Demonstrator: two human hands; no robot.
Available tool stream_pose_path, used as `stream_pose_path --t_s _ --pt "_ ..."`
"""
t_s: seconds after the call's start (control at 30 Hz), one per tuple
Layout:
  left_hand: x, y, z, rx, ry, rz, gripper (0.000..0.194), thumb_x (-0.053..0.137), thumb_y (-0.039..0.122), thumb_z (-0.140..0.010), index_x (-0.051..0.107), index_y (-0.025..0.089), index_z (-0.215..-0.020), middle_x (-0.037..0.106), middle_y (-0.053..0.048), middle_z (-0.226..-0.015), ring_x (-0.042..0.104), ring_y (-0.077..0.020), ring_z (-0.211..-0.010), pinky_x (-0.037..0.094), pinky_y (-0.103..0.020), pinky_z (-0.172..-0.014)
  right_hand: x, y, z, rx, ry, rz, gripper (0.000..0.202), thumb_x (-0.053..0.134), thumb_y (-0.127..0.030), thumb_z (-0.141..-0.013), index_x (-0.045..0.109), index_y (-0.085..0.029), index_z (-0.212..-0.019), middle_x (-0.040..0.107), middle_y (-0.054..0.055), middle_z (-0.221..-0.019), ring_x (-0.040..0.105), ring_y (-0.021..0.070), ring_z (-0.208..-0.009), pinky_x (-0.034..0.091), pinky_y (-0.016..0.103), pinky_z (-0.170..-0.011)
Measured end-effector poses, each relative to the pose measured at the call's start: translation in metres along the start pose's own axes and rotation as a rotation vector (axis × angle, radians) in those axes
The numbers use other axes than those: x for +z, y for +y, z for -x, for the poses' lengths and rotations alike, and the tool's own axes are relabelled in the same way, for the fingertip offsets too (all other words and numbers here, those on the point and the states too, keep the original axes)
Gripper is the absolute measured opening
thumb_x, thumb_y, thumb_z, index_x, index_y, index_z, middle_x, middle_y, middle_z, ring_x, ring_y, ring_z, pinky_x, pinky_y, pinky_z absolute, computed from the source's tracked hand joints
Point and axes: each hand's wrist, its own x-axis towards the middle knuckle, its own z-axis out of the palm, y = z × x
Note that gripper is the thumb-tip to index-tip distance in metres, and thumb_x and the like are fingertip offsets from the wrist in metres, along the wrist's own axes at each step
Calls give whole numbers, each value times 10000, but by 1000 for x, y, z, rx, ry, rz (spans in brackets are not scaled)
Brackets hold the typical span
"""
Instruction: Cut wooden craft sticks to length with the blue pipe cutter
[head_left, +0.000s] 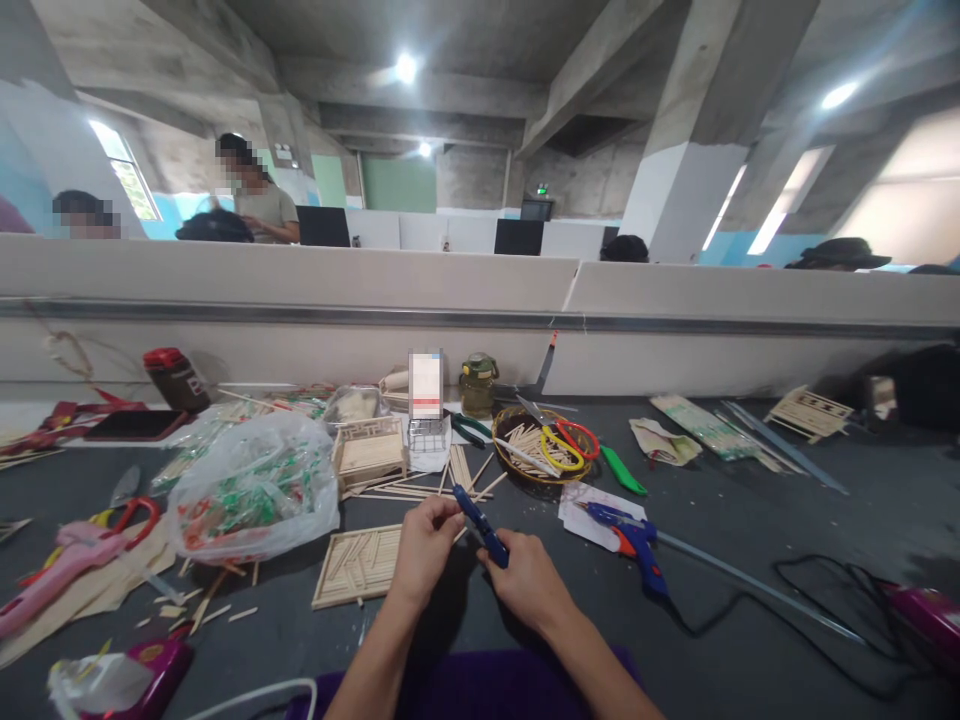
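Note:
My right hand (529,580) is closed around a dark blue hand tool (480,525), which looks like small cutters or pliers and points up and to the left. The fingers of my left hand (427,545) are pinched together right beside its upper end. They hold a thin wooden stick (460,536), mostly hidden, with a short pale piece showing toward the tool. Below and left of that hand lies a flat wooden stick panel (326,585) with short cut sticks on it. Longer loose sticks (461,468) are spread behind my hands.
A wicker basket (517,475) holds sticks and scissors. A blue glue gun (637,550) lies right, its cord trailing. Left are a plastic bag (255,490), a pink glue gun (67,575) and a red-lidded bottle (176,380). A small wooden model (370,450) stands behind; people are beyond the partition (300,275).

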Motion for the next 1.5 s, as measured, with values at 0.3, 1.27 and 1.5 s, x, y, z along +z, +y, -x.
stream_pose_path --t_s 0.3,1.27,1.5 --pt "0 -3 -2 -6 0 7 154 627 278 -682 699 143 -699 645 -39 -695 564 -185 -688 427 -273 -664 -1 0 -1 7 -2 -12 203 538 -342 -869 652 -205 -773 719 67 -758 653 182 -697 318 242 -608" --pt "-4 18 4 88 -43 -11 128 586 222 -704 639 167 -601 514 -5 -641 490 -166 -677 358 -249 -654 -15 -16 13 67 -77 -11 160 495 -106 -765 507 -216 -880 675 39 -871 639 187 -791 313 229 -619" --pt "-6 27 5 92 -68 -2 149 588 241 -721 663 169 -616 527 -18 -656 494 -177 -685 365 -254 -648 -12 -14 15 65 -52 -26 197 504 -97 -738 497 -224 -888 657 27 -878 625 187 -804 325 232 -645"
